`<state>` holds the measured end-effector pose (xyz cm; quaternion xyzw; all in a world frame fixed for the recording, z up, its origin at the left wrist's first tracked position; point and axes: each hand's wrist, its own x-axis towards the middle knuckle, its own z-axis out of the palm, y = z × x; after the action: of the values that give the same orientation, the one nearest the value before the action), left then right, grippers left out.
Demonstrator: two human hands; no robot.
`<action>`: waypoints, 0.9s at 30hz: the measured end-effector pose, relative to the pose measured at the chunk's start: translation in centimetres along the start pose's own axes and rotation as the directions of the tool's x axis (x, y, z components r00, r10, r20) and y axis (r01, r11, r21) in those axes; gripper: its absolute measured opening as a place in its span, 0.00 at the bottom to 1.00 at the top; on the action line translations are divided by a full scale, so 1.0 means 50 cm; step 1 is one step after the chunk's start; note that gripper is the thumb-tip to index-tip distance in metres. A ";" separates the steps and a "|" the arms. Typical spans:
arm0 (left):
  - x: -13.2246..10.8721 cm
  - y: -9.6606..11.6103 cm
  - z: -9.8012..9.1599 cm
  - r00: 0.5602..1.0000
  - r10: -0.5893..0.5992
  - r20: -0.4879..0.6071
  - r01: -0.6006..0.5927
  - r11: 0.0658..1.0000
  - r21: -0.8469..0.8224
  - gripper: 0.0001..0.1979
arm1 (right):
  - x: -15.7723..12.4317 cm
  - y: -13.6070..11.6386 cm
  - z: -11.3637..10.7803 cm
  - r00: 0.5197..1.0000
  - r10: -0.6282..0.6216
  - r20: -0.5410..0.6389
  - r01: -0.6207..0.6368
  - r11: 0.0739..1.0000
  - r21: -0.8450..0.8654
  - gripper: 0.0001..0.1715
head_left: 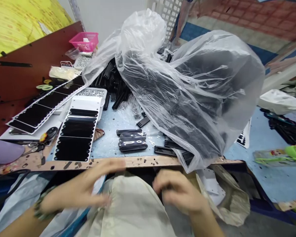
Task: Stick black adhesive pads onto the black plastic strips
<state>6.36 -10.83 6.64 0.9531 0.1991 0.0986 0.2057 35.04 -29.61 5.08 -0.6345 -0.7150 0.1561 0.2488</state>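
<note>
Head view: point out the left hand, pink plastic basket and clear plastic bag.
Left bare hand (81,187), head view, on its back.
Pink plastic basket (84,42), head view, on its front wall.
Clear plastic bag (194,92), head view, on its bulging middle.

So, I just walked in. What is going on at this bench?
A person's left hand and right hand are blurred over a pale cloth, below the bench edge; I cannot see anything held. On the bench, black strips lie on white sheets, near dark bars. A clear bag covers black parts.
</note>
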 end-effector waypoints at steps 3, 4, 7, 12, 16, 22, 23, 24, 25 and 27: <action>0.089 -0.038 0.050 0.996 -0.071 0.056 0.067 0.995 0.069 0.48 | 0.006 0.038 0.057 0.921 0.302 -0.245 -0.256 0.945 0.202 0.13; 0.123 -0.051 0.073 0.995 -0.080 0.056 0.073 0.990 0.118 0.52 | 0.000 0.051 0.078 0.883 0.361 -0.301 -0.299 0.925 0.233 0.12; 0.211 -0.078 0.138 0.991 -0.106 0.081 0.084 0.967 0.240 0.62 | -0.024 0.081 0.132 0.842 0.391 -0.370 -0.332 0.918 0.216 0.12; 0.271 -0.076 0.167 0.986 -0.134 0.099 0.101 0.953 0.286 0.54 | -0.025 0.088 0.169 0.887 0.318 -0.334 -0.269 0.945 0.186 0.14; 0.274 -0.062 0.156 0.983 -0.148 0.106 0.113 0.953 0.281 0.51 | -0.015 0.090 0.177 0.915 0.255 -0.314 -0.199 0.959 0.201 0.14; 0.286 -0.064 0.156 0.977 -0.174 0.125 0.141 0.961 0.237 0.54 | 0.003 0.098 0.190 0.941 0.138 -0.309 -0.071 0.974 0.217 0.17; 0.284 -0.065 0.153 0.977 -0.181 0.113 0.153 0.964 0.219 0.55 | 0.004 0.099 0.192 0.944 0.117 -0.310 -0.050 0.975 0.217 0.18; 0.278 -0.065 0.147 0.976 -0.193 0.101 0.171 0.966 0.192 0.55 | 0.003 0.100 0.194 0.946 0.100 -0.309 -0.033 0.976 0.216 0.18; 0.267 -0.064 0.138 0.974 -0.208 0.093 0.192 0.969 0.152 0.56 | -0.001 0.101 0.196 0.948 0.090 -0.305 -0.025 0.977 0.213 0.18; 0.223 -0.060 0.112 0.973 -0.215 0.081 0.213 0.977 0.033 0.57 | -0.013 0.105 0.201 0.953 0.081 -0.293 -0.022 0.980 0.200 0.17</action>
<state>16.89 -5.59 1.52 0.9319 0.2928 0.0331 0.2117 33.86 -28.56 -6.17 -0.6419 -0.6335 0.1338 0.4108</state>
